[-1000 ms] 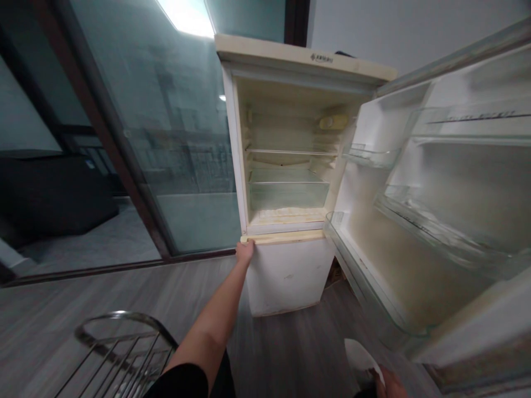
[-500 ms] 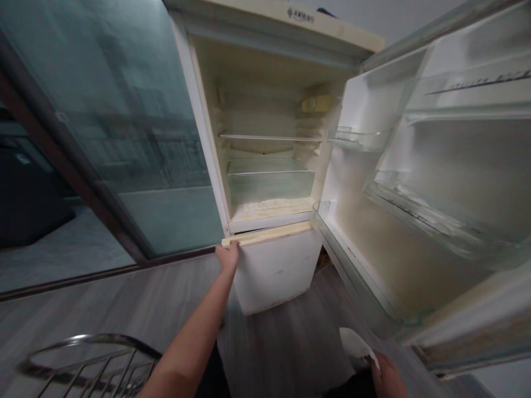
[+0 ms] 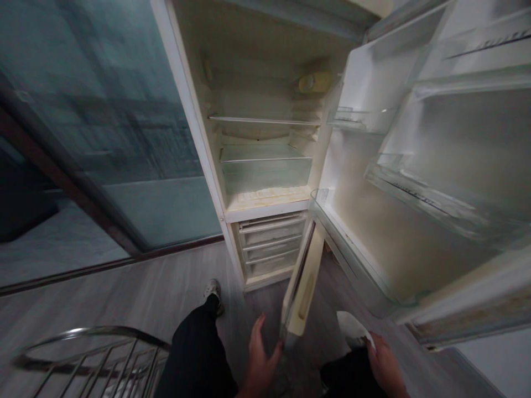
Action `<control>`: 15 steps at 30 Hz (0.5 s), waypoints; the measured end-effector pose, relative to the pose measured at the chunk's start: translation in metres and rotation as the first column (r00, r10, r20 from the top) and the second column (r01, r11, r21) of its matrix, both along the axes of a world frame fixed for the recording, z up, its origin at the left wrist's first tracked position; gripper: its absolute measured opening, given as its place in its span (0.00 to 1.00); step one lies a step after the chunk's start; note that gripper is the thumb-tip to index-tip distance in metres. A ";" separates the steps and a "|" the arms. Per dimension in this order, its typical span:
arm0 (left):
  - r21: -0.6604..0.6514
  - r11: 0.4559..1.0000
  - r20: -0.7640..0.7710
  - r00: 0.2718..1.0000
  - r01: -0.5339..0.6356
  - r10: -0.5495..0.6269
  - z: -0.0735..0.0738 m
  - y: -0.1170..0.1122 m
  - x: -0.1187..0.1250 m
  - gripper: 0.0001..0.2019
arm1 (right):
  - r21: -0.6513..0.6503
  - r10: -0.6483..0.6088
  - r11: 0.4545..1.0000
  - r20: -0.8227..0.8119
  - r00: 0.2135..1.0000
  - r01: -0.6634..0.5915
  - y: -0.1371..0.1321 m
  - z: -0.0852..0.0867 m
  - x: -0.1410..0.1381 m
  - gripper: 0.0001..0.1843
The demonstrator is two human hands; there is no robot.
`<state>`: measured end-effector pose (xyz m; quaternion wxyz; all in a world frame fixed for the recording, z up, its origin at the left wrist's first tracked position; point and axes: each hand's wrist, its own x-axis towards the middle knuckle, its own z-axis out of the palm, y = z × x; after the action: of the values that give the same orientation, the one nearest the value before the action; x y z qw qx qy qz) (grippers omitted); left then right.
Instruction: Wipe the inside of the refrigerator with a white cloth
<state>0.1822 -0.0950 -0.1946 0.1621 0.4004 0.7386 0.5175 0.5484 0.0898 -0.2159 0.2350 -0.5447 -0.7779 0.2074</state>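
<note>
The lower freezer door (image 3: 305, 287) stands swung out to the right, its inner side partly showing. Close to that door's outer edge is my left hand (image 3: 261, 354), thumb and fingers apart; whether the thumb touches the door cannot be made out. Low on the right, my right hand (image 3: 385, 362) is closed around a white cloth or paper wipe (image 3: 352, 330), which sticks out above my knee. Inside the freezer compartment (image 3: 244, 243) several drawers (image 3: 274, 243) are visible.
Above, the fridge compartment (image 3: 257, 91) has glass shelves (image 3: 265, 120) and a clear drawer (image 3: 267, 176). Its large door (image 3: 360, 221), with clear bins, spreads across the right. A metal rack (image 3: 99, 359) stands lower left, before a sliding glass door (image 3: 153, 138).
The freezer door has swung open to the right, exposing the drawers. My left hand has left its top corner and come down nearer me. My right hand keeps the wipe.
</note>
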 end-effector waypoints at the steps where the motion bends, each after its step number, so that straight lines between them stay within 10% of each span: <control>1: 0.011 0.994 -0.030 0.994 0.107 -0.107 0.011 0.007 0.003 0.36 | -0.003 -0.003 1.000 0.000 1.000 0.003 -0.001 0.001 0.001 0.27; 6: -0.027 0.953 0.046 0.953 0.301 -0.300 0.059 0.047 0.032 0.25 | 0.014 -0.002 1.000 -0.002 1.000 0.002 -0.005 0.002 0.007 0.25; 11: 0.091 0.823 0.117 0.815 0.560 -0.568 0.071 0.066 0.082 0.25 | 0.036 -0.020 0.999 -0.057 0.998 0.022 -0.008 0.009 0.001 0.25; 15: 0.122 0.858 0.134 0.848 0.500 -0.513 0.077 0.071 0.105 0.22 | 0.036 -0.008 0.999 -0.073 0.997 0.011 -0.002 0.012 -0.012 0.23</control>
<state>0.2870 -0.0244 -0.1176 0.3356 0.5439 0.5692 0.5172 0.5362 0.0878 -0.2037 0.2741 -0.5361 -0.7697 0.2120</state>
